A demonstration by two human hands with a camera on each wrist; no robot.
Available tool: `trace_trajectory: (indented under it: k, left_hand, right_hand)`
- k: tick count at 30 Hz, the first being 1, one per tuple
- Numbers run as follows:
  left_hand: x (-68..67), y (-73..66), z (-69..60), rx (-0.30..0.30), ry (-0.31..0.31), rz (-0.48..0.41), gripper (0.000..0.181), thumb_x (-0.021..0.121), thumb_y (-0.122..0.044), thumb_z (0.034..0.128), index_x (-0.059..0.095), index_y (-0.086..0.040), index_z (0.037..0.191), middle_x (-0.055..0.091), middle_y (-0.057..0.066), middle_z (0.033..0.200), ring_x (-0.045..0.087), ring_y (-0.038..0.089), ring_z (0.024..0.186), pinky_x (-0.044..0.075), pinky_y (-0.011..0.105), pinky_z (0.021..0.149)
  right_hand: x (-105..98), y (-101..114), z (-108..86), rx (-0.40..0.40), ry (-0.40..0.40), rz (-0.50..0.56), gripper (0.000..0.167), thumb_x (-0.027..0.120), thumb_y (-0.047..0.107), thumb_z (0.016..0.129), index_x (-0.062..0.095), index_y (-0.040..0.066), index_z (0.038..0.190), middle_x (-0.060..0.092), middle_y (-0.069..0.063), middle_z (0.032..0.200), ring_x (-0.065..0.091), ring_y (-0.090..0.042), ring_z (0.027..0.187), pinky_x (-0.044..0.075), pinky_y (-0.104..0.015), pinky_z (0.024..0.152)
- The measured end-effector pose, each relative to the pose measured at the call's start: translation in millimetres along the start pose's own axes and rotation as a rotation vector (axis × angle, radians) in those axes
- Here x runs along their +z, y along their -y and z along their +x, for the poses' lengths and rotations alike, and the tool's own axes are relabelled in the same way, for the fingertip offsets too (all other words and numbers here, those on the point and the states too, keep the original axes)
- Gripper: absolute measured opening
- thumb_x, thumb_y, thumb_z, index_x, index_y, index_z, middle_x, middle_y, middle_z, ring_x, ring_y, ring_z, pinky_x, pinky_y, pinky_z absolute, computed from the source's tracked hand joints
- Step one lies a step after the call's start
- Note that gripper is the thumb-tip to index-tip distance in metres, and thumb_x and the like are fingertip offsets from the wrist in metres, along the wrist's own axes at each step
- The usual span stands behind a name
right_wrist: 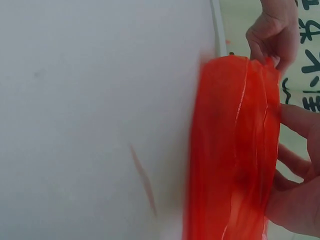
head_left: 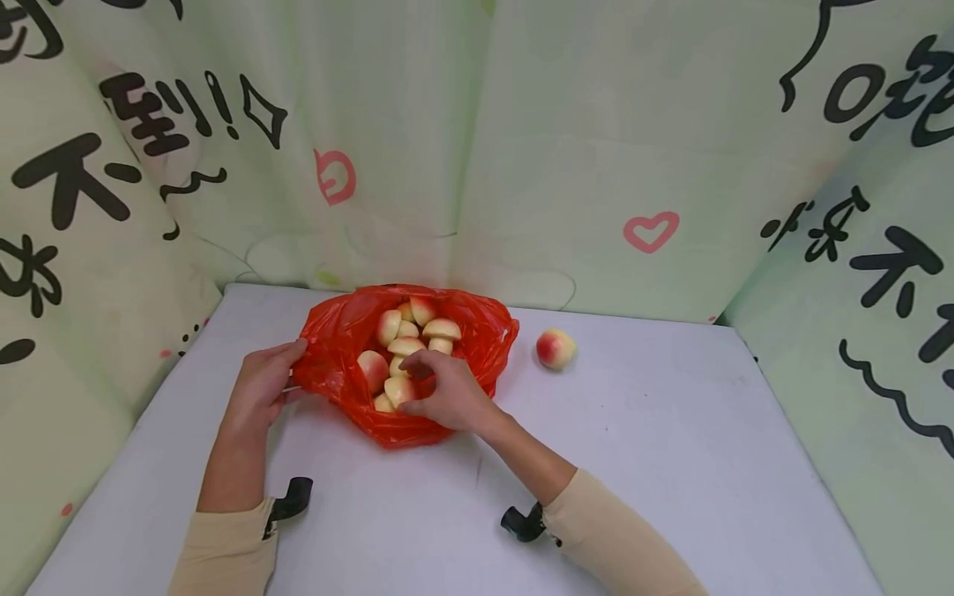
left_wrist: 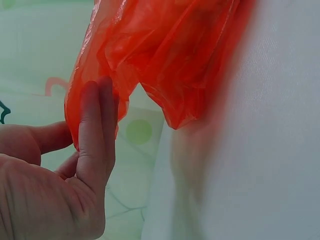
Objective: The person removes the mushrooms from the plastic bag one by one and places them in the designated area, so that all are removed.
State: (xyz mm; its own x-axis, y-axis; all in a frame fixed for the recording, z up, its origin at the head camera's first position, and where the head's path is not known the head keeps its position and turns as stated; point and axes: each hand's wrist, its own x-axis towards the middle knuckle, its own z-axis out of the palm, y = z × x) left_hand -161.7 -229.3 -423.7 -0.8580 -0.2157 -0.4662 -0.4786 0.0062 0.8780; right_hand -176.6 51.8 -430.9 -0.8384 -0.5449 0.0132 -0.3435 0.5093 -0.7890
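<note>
A red plastic bag (head_left: 343, 331) stands with its mouth wide, holding several pale mushrooms (head_left: 442, 329) and a few red-and-cream peaches (head_left: 373, 371). At the bag's left side, my left hand (head_left: 261, 385) pinches the rim between thumb and fingers; the left wrist view shows the thin red film (left_wrist: 150, 45) between them. My right hand (head_left: 453, 393) reaches over the near right rim, thumb and forefinger spread apart close to a mushroom (head_left: 398, 389). In the right wrist view the bag wall hides those fingertips. Outside the bag, on its right, lies one peach (head_left: 555, 349).
The white table (head_left: 641, 463) carries the bag near its back edge. Pale green curtains (head_left: 551, 165) with black lettering and pink hearts hang behind and on both sides. Black wrist mounts (head_left: 524, 523) jut from both beige sleeves (head_left: 619, 530).
</note>
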Motion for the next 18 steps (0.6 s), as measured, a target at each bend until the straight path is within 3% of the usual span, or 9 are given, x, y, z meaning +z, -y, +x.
trace_trajectory:
  k: [5, 10, 18]
  left_hand:
    - [-0.2, -0.4, -0.1, 0.003, 0.001, 0.001, 0.067, 0.051, -0.048, 0.1077, 0.038, -0.009, 0.161, 0.052, 0.014, 0.152, 0.063, 0.012, 0.098, 0.060, 0.023, 0.077]
    - [1.0, -1.9, -0.5, 0.005, -0.002, 0.006, 0.067, 0.050, -0.048, 0.1078, 0.038, -0.009, 0.161, 0.052, 0.014, 0.151, 0.063, 0.012, 0.098, 0.060, 0.023, 0.078]
    - [2.7, -2.0, -0.9, -0.006, -0.002, 0.009, 0.069, 0.051, -0.049, 0.1073, 0.038, -0.009, 0.162, 0.051, 0.013, 0.151, 0.059, 0.016, 0.104, 0.058, 0.022, 0.078]
  right_hand:
    - [8, 1, -1.0, -0.028, 0.017, -0.058, 0.056, 0.087, 0.019, 0.085, 0.064, 0.013, 0.135, 0.066, 0.000, 0.132, 0.060, -0.018, 0.122, 0.058, -0.031, 0.096]
    - [10, 2, -0.6, -0.057, 0.024, -0.098, 0.055, 0.086, 0.018, 0.085, 0.066, 0.015, 0.136, 0.064, 0.000, 0.134, 0.055, -0.019, 0.126, 0.056, -0.033, 0.098]
    - [13, 2, -0.3, -0.022, 0.055, -0.125, 0.055, 0.085, 0.015, 0.086, 0.066, 0.021, 0.137, 0.061, 0.000, 0.134, 0.053, -0.018, 0.127, 0.056, -0.024, 0.091]
